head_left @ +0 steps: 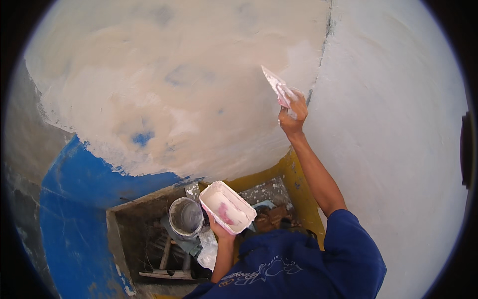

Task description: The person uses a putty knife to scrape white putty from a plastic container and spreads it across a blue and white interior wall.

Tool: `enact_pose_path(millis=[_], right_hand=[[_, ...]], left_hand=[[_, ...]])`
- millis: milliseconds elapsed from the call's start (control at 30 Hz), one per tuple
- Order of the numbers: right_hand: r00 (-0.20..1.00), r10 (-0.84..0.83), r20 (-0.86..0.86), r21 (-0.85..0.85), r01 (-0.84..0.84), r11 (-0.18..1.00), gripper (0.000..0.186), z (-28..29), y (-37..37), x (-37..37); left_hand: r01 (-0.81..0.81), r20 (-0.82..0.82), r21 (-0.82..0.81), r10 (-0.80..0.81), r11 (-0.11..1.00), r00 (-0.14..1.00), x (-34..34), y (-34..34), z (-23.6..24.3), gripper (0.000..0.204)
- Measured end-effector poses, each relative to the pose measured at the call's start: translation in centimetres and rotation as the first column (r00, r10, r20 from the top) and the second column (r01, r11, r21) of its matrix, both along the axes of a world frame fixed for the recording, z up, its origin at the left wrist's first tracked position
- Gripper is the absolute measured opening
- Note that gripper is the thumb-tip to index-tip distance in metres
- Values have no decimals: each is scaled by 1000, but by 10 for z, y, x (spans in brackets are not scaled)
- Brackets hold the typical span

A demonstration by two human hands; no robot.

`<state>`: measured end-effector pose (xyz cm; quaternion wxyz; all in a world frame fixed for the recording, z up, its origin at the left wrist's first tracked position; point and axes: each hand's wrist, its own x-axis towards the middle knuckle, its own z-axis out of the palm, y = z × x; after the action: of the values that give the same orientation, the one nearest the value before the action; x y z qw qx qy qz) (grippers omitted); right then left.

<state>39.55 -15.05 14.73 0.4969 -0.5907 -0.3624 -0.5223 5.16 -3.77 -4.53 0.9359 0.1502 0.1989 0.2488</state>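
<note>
My right hand (295, 113) is raised in front of the wall, its fingers wrapped round a putty knife (275, 83) smeared with white filler. The blade points up and to the left; whether it touches the wall I cannot tell. Low in the middle, my left hand (222, 230) grips a pale rectangular plastic tub (240, 197) from its lower left side. Whitish filler with a pink patch (227, 213) shows on the tub's inside. Ahead spreads a wall (139, 84) coated in uneven cream filler, with a small blue spot (143, 138) showing through.
Blue paint (74, 199) covers the lower left wall. A smooth whitish wall (398, 124) meets the coated one at a rough corner on the right. Below stands a concrete-edged recess (113, 234) with wood scraps and a round bucket (185, 218). A yellow band (298, 184) runs low.
</note>
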Motion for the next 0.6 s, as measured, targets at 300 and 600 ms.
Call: enact_pose_path(millis=[300, 600], right_hand=[[989, -125, -83, -144, 112, 983, 53, -31, 14, 12], [960, -174, -221, 48, 189, 981, 57, -13, 27, 10]], left_hand=[[32, 29, 18, -32, 999, 999, 3, -1, -4, 68], [-14, 30, 40, 13, 999, 999, 4, 6, -5, 66]])
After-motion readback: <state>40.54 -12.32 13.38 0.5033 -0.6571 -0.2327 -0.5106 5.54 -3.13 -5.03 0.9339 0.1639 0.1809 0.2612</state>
